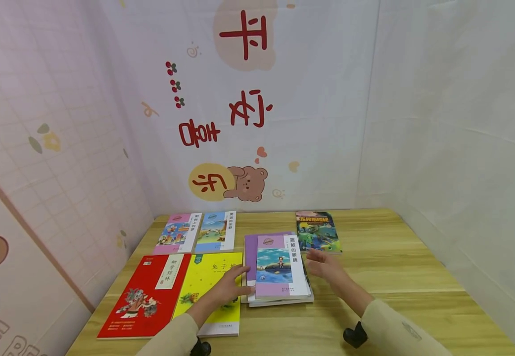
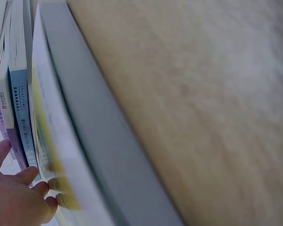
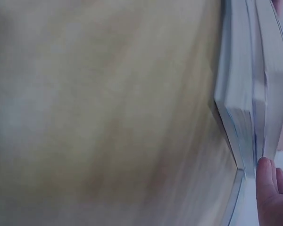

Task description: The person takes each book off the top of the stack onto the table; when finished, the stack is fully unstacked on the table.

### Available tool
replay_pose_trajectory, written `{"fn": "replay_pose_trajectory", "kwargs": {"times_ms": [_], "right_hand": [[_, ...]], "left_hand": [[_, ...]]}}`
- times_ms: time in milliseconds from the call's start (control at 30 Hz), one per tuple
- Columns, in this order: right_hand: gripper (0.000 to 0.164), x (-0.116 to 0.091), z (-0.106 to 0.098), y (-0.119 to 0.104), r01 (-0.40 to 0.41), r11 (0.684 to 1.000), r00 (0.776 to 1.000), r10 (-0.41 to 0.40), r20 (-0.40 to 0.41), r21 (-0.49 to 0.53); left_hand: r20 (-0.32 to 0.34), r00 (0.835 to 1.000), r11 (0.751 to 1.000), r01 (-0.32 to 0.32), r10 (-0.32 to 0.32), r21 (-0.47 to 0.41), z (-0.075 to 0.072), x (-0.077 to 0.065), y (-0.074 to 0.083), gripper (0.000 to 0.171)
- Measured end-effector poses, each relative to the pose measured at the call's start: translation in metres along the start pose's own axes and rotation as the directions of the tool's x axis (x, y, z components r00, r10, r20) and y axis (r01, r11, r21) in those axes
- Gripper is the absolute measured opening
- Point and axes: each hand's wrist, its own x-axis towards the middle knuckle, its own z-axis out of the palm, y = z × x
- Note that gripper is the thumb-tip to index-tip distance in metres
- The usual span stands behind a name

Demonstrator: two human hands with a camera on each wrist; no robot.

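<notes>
Fingers point(image 2: 27, 176) on both sides look relaxed and slightly spread to me, gripping nothing I can see. Leftmost on the tabletop point(image 1: 399, 277) I have a red book point(image 1: 139, 311), then a pink-bordered book point(image 1: 174, 235) and a blue-bordered book point(image 1: 214, 232) behind, with a yellow book point(image 1: 210, 316) just beside the red one. My left hand point(image 1: 225, 288) reaches over the yellow book, fingertips at the left edge of the stack point(image 1: 280, 302), which sits between my hands, a pink-and-white book point(image 1: 275, 269) on top and a purple cover point(image 1: 251, 252) jutting out. A dark green book point(image 1: 317, 232) lies farther back; my right hand point(image 1: 330, 272) is beside the stack's right edge.
</notes>
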Motion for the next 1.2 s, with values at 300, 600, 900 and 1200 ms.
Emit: {"fn": "replay_pose_trajectory", "kwargs": {"times_ms": [300, 600, 900, 1200], "right_hand": [[0.054, -0.014, 0.009, 0.009, -0.023, 0.999, 1.000, 0.022, -0.013, -0.030], [0.054, -0.019, 0.012, 0.012, -0.035, 0.998, 0.999, 0.033, -0.040, -0.047], [0.056, -0.021, 0.013, 0.013, -0.045, 0.997, 0.999, 0.043, -0.031, -0.068], [0.054, -0.025, 0.014, 0.012, -0.083, 0.993, 0.995, 0.078, -0.060, -0.084]], "left_hand": [[0.013, 1.000, 1.000, -0.003, 0.003, 0.008, 0.001, -0.002, -0.003, 0.080], [0.009, 1.000, 1.000, 0.015, -0.015, -0.008, 0.002, -0.001, -0.006, 0.083], [-0.030, 0.999, 0.999, -0.034, 0.035, 0.038, 0.010, 0.003, -0.008, 0.086], [-0.047, 0.998, 0.997, -0.041, 0.045, 0.070, 0.013, 0.004, -0.009, 0.088]]}}
